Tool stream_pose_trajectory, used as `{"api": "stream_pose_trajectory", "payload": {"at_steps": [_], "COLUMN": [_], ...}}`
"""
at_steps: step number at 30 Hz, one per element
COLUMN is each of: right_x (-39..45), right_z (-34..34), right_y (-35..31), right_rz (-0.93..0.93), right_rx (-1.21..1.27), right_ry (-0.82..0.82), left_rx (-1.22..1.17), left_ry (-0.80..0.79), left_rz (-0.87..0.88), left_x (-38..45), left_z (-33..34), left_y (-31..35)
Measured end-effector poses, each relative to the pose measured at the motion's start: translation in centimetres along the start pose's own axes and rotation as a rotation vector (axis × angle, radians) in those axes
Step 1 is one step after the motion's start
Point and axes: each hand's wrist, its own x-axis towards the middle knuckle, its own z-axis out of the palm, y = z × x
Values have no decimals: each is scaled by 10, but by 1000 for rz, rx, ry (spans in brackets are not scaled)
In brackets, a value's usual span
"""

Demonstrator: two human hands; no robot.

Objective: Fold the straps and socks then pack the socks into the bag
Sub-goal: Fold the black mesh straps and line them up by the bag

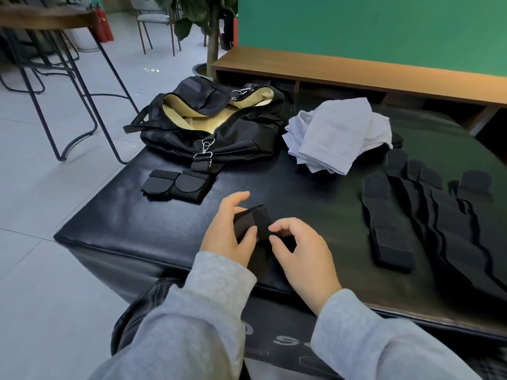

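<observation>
Now the left hand [225, 234] and right hand [299, 253] both pinch a black perforated fabric strap [253, 223], half folded, near the front edge of the glossy black table [123, 215]; loosening either grip would likely let the springy fold open again

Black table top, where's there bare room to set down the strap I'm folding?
Bare table lies between the folded straps, white socks and unfolded straps, just beyond both hands. The near-left corner is bare too. The right side and the far edge by the bag are crowded.
</observation>
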Motion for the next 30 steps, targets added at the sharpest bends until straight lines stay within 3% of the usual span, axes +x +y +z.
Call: {"api": "stream_pose_trajectory", "payload": {"at_steps": [4, 11, 19, 23, 30], "right_x": [0, 0, -5, -5, -5], "right_z": [1, 0, -4, -4, -3], "right_y": [0, 2, 1, 1, 2], "right_rz": [-39, -2, 6, 17, 28], "right_rx": [-116, 13, 59, 72, 82], "right_ry": [-25, 33, 29, 23, 24], "left_rx": [296, 510, 641, 879, 970], "left_ry": [27, -252, 29, -46, -72], "left_rz": [45, 80, -2, -19, -61], "left_x": [6, 16, 19, 30, 41], "left_z": [-8, -23, -8, -5, -6], "left_y": [-7, -10, -18, -25, -30]}}
